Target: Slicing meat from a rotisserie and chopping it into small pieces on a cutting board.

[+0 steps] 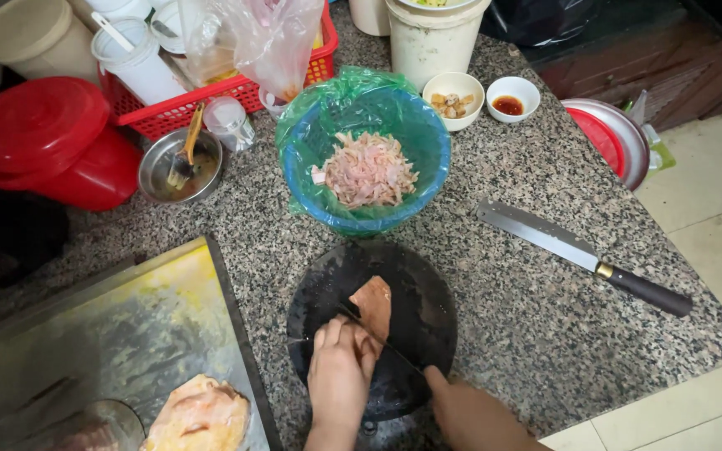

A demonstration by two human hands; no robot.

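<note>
The left hand presses fingertips down on the near end of a slab of pinkish meat, fingers curled and closed onto it; the right hand is cut off by the near edge of the view, its thumb stretched toward a dark knife whose blade crosses the slab's near end; the handle is hidden, so the right hand appears to be closed around it, though that cannot be confirmed. The meat lies on a round black cutting board, long axis running near to far, leaning slightly right at its far end. Beyond the board stands a blue basin lined with green plastic, holding shredded meat; a large cleaver lies right on the granite counter, handle pointing right and nearward.
</note>
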